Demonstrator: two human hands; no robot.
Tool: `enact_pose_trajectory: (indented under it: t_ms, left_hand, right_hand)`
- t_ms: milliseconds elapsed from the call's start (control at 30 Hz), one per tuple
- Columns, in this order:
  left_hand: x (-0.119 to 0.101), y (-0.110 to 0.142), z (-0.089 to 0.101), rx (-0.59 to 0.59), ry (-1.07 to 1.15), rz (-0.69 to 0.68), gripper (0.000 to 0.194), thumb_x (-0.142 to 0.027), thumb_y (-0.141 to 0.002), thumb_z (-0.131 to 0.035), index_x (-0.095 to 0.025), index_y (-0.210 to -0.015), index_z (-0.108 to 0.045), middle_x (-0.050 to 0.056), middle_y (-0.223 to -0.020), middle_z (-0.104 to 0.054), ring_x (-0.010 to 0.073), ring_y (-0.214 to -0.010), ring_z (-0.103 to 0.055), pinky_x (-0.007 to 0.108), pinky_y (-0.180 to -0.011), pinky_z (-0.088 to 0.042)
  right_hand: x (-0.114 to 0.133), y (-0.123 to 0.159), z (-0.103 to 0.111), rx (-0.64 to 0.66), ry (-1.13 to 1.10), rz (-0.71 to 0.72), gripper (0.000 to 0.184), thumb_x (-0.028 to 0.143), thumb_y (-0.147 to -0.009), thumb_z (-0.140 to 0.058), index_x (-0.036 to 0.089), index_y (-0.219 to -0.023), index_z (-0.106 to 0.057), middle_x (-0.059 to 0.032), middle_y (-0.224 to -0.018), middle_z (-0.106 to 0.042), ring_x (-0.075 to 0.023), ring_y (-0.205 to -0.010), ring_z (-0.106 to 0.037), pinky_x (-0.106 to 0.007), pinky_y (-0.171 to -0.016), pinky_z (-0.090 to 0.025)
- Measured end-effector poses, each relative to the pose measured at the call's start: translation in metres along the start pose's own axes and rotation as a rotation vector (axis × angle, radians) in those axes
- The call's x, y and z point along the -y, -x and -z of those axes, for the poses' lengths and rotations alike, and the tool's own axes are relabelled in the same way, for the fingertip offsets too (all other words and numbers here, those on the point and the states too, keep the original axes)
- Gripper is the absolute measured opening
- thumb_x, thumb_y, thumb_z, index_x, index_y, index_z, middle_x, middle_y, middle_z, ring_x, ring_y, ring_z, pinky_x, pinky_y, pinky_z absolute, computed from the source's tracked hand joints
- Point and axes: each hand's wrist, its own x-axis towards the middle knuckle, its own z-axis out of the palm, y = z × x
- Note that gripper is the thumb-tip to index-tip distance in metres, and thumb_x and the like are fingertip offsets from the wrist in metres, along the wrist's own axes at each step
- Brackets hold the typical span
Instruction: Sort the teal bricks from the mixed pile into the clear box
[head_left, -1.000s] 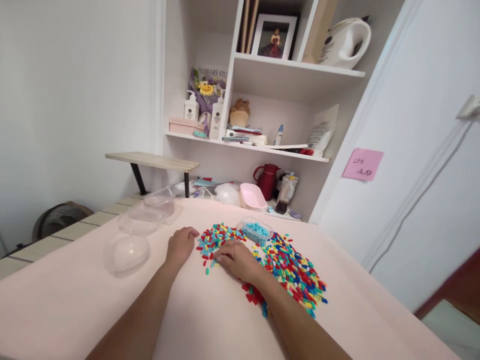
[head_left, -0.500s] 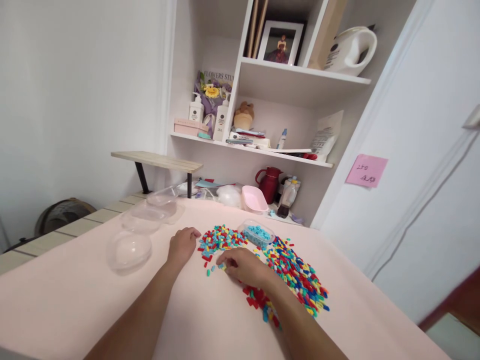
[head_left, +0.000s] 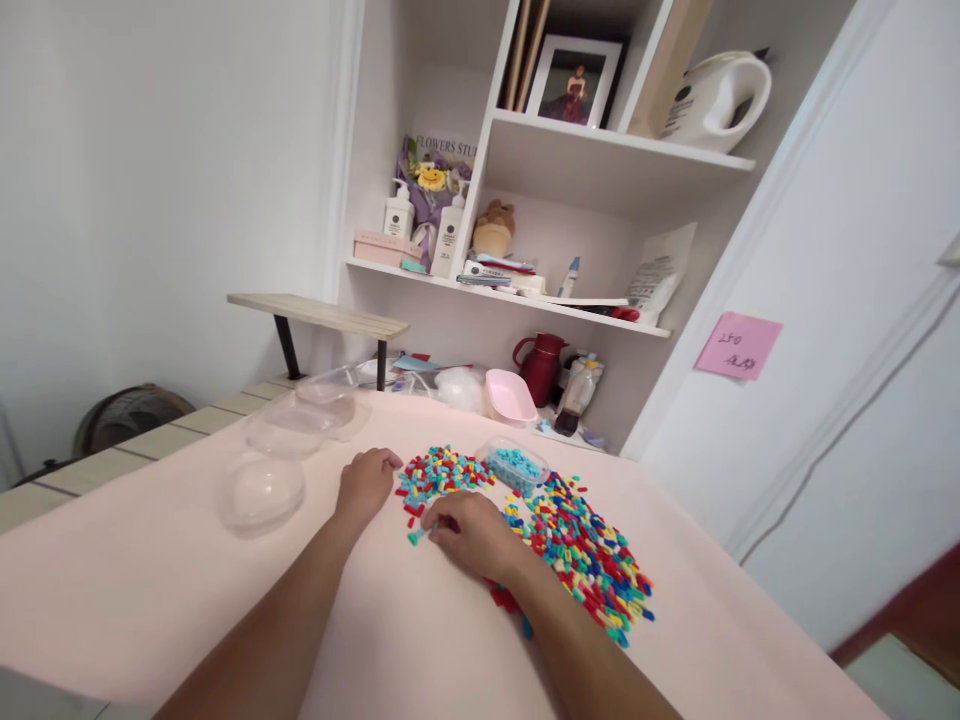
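Note:
A loose pile of small coloured plastic pieces (head_left: 450, 472) lies on the pink tabletop. My left hand (head_left: 367, 483) rests at its left edge, fingers loosely extended with nothing visible in them. Just below that pile is my right hand (head_left: 471, 530), its thumb and fingers drawn together low over the table. Whatever is between its fingertips is too small to make out. A green piece (head_left: 413, 538) lies just left of those fingertips. Behind the right hand, a clear container (head_left: 546, 470) holds light blue pieces. To the right spreads a larger mixed heap (head_left: 592, 550), partly hidden by my right forearm.
Several clear plastic containers (head_left: 262, 492) stand on the left of the table. At the back are a pink tray (head_left: 510, 396), a red jug (head_left: 540, 368) and a bottle with dark liquid (head_left: 574, 400). A small raised wooden shelf (head_left: 319, 313) stands at the back left.
My right hand has shifted slightly left, toward the loose pieces below the smaller pile. My left hand stays in place. The camera view has tilted a little.

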Motion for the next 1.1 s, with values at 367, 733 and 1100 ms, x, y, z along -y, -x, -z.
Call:
enact_pose_trajectory:
  t_ms: [367, 733, 1100]
  left_hand:
    - [-0.0025, 0.0025, 0.0012, -0.002, 0.014, 0.003, 0.037, -0.014, -0.086, -0.036, -0.028, -0.088, -0.071, -0.002, -0.109, -0.074, 0.0187, -0.105, -0.063, 0.035, -0.095, -0.042]
    - [-0.0007, 0.0012, 0.0001, -0.005, 0.0, -0.001, 0.037, -0.014, -0.085, -0.037, -0.028, -0.087, -0.071, -0.001, -0.109, -0.074, 0.0188, -0.105, -0.063, 0.034, -0.093, -0.042]
    - [0.0006, -0.0012, 0.0009, -0.001, -0.027, -0.012, 0.035, -0.017, -0.086, -0.038, -0.028, -0.088, -0.071, -0.001, -0.109, -0.073, 0.0197, -0.107, -0.063, 0.034, -0.093, -0.042]
  right_hand:
    - [-0.0021, 0.0025, 0.0049, 0.012, 0.027, -0.024, 0.029, 0.022, -0.08, -0.068, 0.026, -0.108, -0.073, -0.0035, -0.095, -0.067, -0.0182, -0.085, -0.061, -0.028, -0.079, -0.044]
    - [-0.0022, -0.0041, -0.0034, -0.012, -0.052, 0.072, 0.022, 0.016, -0.081, -0.068, 0.029, -0.096, -0.077, -0.0012, -0.091, -0.07, -0.0169, -0.088, -0.062, -0.026, -0.082, -0.044]
    - [-0.0054, -0.0035, -0.0025, -0.014, -0.34, -0.051, 0.012, 0.017, -0.081, -0.063, 0.02, -0.082, -0.074, -0.001, -0.083, -0.074, -0.0158, -0.077, -0.066, -0.024, -0.071, -0.048]
